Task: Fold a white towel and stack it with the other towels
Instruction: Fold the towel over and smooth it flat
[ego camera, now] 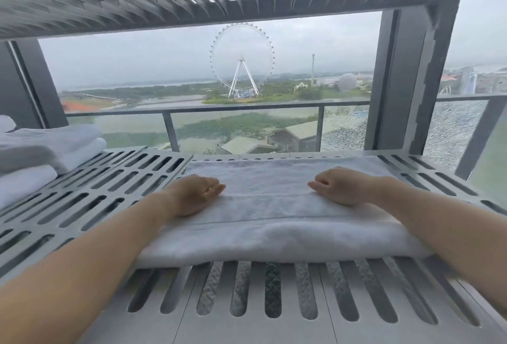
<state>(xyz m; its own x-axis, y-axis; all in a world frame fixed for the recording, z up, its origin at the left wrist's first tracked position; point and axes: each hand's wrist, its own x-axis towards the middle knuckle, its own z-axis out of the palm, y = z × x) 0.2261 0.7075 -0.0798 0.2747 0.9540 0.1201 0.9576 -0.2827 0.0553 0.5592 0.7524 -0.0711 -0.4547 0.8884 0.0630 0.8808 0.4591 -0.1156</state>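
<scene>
Right now the left hand [196, 195] and right hand [338, 187] are resting apart, loosely curled, on the soft, floppy white towel [274, 231], which is probably needing a grip under both ends.

The picture's left edge cuts off the stack of towels [46, 149] at the left edge of the shelf [274, 332]. My view of both palms is blocked, so I cannot tell whether the left hand [196, 194] or right hand [340, 186] pinches the white towel [269, 206]. Through the slots at the shelf's front edge I catch only slivers of something knitted [304, 291] below.
</scene>
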